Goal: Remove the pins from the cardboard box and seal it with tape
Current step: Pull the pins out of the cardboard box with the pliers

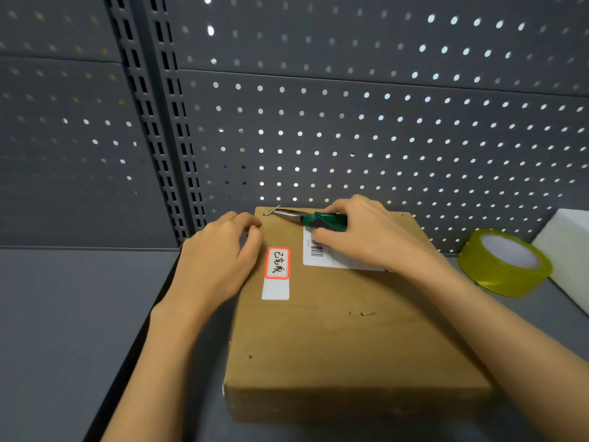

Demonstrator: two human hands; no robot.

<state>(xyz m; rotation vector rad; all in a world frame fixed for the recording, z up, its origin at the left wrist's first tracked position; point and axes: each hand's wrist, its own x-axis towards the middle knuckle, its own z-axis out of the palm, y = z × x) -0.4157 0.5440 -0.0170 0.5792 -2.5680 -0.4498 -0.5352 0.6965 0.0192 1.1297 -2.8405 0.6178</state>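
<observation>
Our right hand (360, 231) curls around the green handles of a pair of pliers (310, 218), fingers wrapped over the top and thumb tucked below. The slim metal nose points left toward the far left corner of the cardboard box (334, 330) and meets a thin metal pin (273, 210) that stands tilted out of the lid there; whether the tips actually clamp it we cannot tell. Our left hand (220, 253) rests just beside, at the box's far left edge, its fingers bent and pressing down on the lid near that same corner, holding nothing.

The box is flat, rectangular, matte brown, with small dark holes dotted along its edges. A loose pin (368, 313) lies flat on the lid, nearer to us and below our right wrist. A white barcode label (318, 250) sits partly under our right hand, and a small red-bordered sticker (276, 263) with handwriting lies between our two hands.

To the right, well apart from the box, a glossy yellow-green tape roll (505, 266) rests on the grey surface (63, 314), touching a white foam block (570, 250). Behind stands a grey perforated metal panel (382, 122).
</observation>
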